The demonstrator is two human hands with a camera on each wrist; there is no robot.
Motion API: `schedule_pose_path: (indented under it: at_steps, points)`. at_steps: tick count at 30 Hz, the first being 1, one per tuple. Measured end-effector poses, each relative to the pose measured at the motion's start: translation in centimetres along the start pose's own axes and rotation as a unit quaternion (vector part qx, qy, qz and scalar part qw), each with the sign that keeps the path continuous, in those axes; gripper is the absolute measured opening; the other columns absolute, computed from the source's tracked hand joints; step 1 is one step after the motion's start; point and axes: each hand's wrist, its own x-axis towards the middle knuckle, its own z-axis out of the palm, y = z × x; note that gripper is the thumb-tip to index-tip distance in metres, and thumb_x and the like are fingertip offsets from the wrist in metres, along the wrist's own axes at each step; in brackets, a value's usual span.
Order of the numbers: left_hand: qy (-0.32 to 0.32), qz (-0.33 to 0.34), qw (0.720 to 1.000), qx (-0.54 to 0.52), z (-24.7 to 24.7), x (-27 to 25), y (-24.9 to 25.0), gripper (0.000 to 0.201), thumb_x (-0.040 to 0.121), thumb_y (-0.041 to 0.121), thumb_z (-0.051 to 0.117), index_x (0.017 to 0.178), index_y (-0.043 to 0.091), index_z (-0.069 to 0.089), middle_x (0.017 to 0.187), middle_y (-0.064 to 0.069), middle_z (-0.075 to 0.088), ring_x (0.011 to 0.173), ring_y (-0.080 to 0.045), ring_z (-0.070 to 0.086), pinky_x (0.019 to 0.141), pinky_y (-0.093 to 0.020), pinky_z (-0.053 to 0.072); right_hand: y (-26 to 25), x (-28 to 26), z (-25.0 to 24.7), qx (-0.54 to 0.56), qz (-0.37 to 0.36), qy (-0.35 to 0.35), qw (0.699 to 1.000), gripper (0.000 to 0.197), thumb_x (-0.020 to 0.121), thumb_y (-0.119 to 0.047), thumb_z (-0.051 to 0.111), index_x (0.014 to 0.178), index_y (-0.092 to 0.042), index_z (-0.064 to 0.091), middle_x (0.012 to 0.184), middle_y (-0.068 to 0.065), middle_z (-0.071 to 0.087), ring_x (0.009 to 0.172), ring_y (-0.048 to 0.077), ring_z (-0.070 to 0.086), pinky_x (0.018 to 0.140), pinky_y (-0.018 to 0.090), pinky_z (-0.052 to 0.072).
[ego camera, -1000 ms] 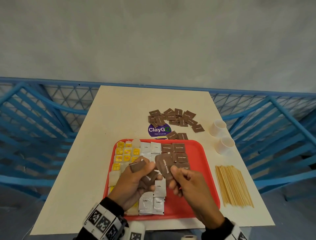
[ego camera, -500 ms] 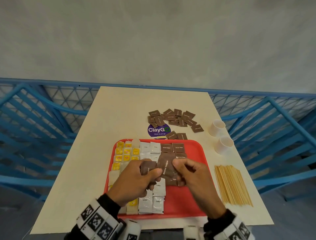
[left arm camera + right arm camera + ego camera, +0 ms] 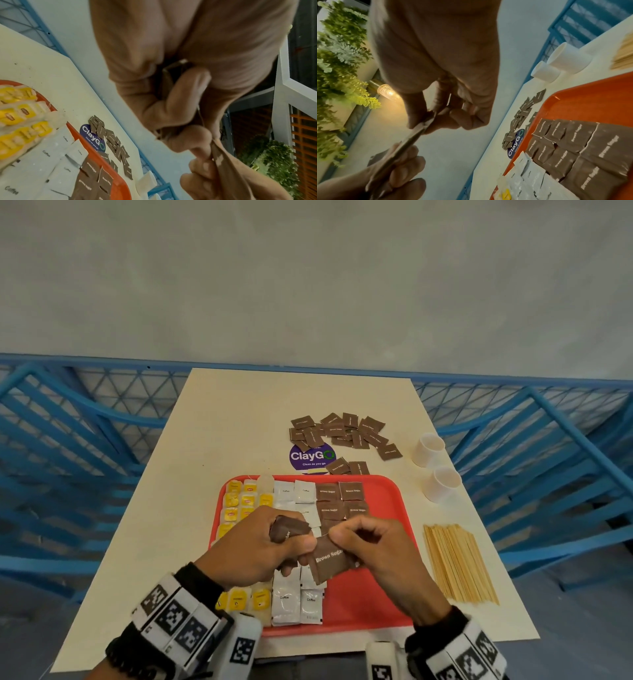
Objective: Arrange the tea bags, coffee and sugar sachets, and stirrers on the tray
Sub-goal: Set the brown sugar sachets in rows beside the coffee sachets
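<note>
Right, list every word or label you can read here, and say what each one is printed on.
"ClayGO", "Clean as you go": round purple sticker on the table.
"Brown Sugar": brown sachet pinched in the right hand, and brown sachets on the tray.
"Coffee": white sachets.
Yellow tea bag tags: too small to read.

I'm at what looks like a café or canteen terrace. My desk (image 3: pixel 239 412) carries a round purple sticker (image 3: pixel 312 457) reading "ClayGo – Clean as you go", the sort of notice self-service eateries use. A red serving tray (image 3: pixel 383 501) sits near me, two white paper cups (image 3: pixel 435 467) stand to the right, and blue railings (image 3: pixel 85 440) run along both sides and the far end. From my wrists I can see green plants (image 3: pixel 339 56), a lit lamp (image 3: pixel 388 92) and orange slatted shutters (image 3: pixel 303 142).
</note>
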Motion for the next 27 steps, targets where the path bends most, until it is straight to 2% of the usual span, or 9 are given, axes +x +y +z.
schedule_pose_path:
  at_steps: [4,6,9,12,14,17,22,24,27]
  points:
    - [0.013,-0.021,0.999,-0.022,-0.1,0.2,-0.4,0.027,0.098,0.022,0.061,0.075,0.009,0.062,0.058,0.004,0.060,0.052,-0.012,0.054,0.040,-0.017,0.032,0.4,-0.1,0.1,-0.049,-0.061,0.071,0.994,0.006,0.076,-0.011,0.081,0.074,-0.015,0.079,0.075,0.001,0.076,0.068,0.010,0.069,0.064,0.022,0.054]
    - [0.025,-0.031,0.997,-0.061,0.2,0.4,-0.7,0.028,0.098,0.022,0.060,0.073,0.010,0.061,0.058,0.004,0.057,0.052,-0.015,0.054,0.040,-0.018,0.030,0.9,-0.1,0.0,-0.048,-0.060,0.092,0.993,0.004,0.076,-0.020,0.081,0.074,-0.018,0.079,0.073,0.002,0.075,0.068,0.012,0.069,0.065,0.029,0.056]
    - [0.065,-0.053,0.993,-0.084,1.2,0.8,-1.3,0.027,0.099,0.022,0.060,0.075,0.009,0.059,0.058,0.002,0.058,0.051,-0.016,0.053,0.041,-0.019,0.029,1.9,-0.1,0.0,-0.039,-0.041,0.113,0.992,0.017,0.075,-0.036,0.076,0.078,-0.020,0.078,0.074,0.005,0.074,0.070,0.020,0.067,0.069,0.042,0.054]
    - [0.101,-0.062,0.983,-0.138,2.2,0.8,-2.2,0.030,0.100,0.022,0.057,0.082,-0.002,0.059,0.058,0.001,0.054,0.054,-0.018,0.052,0.045,-0.021,0.027,2.8,-0.2,-0.1,-0.011,-0.021,0.127,0.992,0.024,0.078,-0.036,0.073,0.080,-0.013,0.078,0.076,0.005,0.075,0.065,0.010,0.063,0.062,0.026,0.049]
    - [0.104,-0.067,0.976,-0.180,2.8,0.6,-2.7,0.033,0.098,0.028,0.057,0.086,-0.001,0.064,0.059,0.003,0.055,0.054,-0.017,0.052,0.044,-0.021,0.027,3.3,-0.2,-0.2,0.012,-0.008,0.136,0.991,0.026,0.079,-0.034,0.071,0.082,-0.009,0.078,0.076,0.008,0.075,0.059,0.007,0.059,0.058,0.021,0.047]
    - [0.079,-0.088,0.978,-0.173,3.7,0.4,-3.3,0.035,0.087,0.040,0.067,0.087,0.005,0.069,0.066,-0.005,0.062,0.053,-0.016,0.054,0.041,-0.019,0.031,3.7,-0.1,-0.2,0.023,0.006,0.143,0.989,0.025,0.080,-0.030,0.071,0.082,-0.006,0.078,0.070,0.005,0.073,0.054,0.005,0.057,0.053,0.019,0.046]
    - [0.084,-0.103,0.971,-0.197,4.2,1.0,-4.8,0.024,0.093,0.025,0.066,0.083,0.004,0.069,0.075,-0.009,0.068,0.055,-0.018,0.053,0.042,-0.018,0.028,4.7,0.1,-0.6,0.048,0.065,0.149,0.986,0.038,0.090,-0.039,0.064,0.073,-0.007,0.072,0.065,0.009,0.064,0.058,0.016,0.054,0.057,0.028,0.046]
    - [0.095,-0.110,0.966,-0.212,4.2,1.3,-5.3,0.023,0.094,0.025,0.066,0.082,0.005,0.070,0.076,-0.011,0.067,0.055,-0.019,0.052,0.042,-0.018,0.027,4.9,-0.2,-0.9,0.032,0.088,0.118,0.989,0.032,0.089,-0.039,0.068,0.075,-0.010,0.074,0.066,0.006,0.064,0.060,0.017,0.054,0.059,0.029,0.046]
    - [0.082,-0.125,0.970,-0.191,4.8,1.8,-6.1,0.024,0.095,0.025,0.066,0.081,0.006,0.068,0.073,-0.008,0.065,0.055,-0.018,0.051,0.042,-0.019,0.026,5.5,-0.3,-1.2,-0.003,0.098,0.104,0.990,0.021,0.082,-0.030,0.077,0.081,-0.009,0.077,0.061,0.000,0.063,0.056,0.011,0.052,0.056,0.023,0.044]
